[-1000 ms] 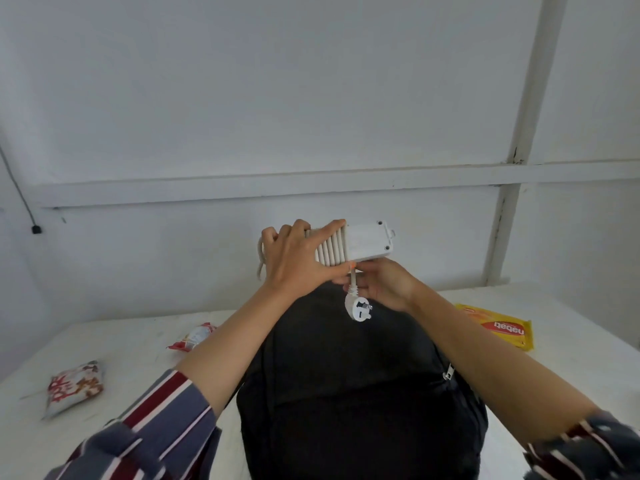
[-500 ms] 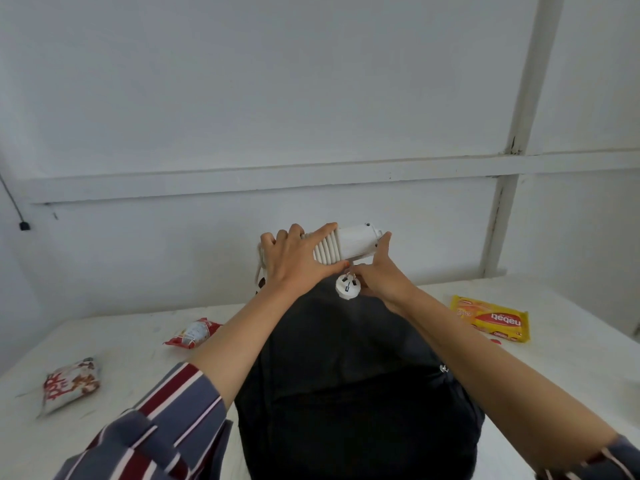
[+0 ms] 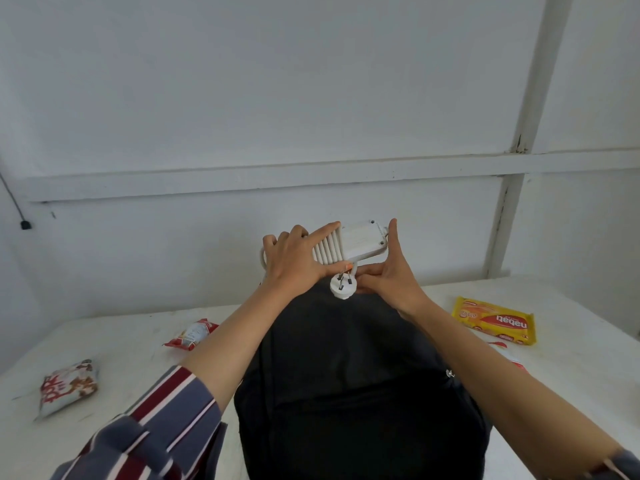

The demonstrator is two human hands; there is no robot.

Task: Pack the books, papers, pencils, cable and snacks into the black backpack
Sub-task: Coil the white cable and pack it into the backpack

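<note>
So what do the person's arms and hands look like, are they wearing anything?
Both hands, the left hand and the right hand, are bare: no gloves, rings or watch show. Both forearms are bare too. The left sleeve is pushed up the forearm and striped in grey-blue, dark red and thin white lines. Only a corner of the right sleeve shows, apparently with the same stripes.

Soft, even daylight with faint shadows; wide-angle bending at the edges, and slight blur throughout.
</note>
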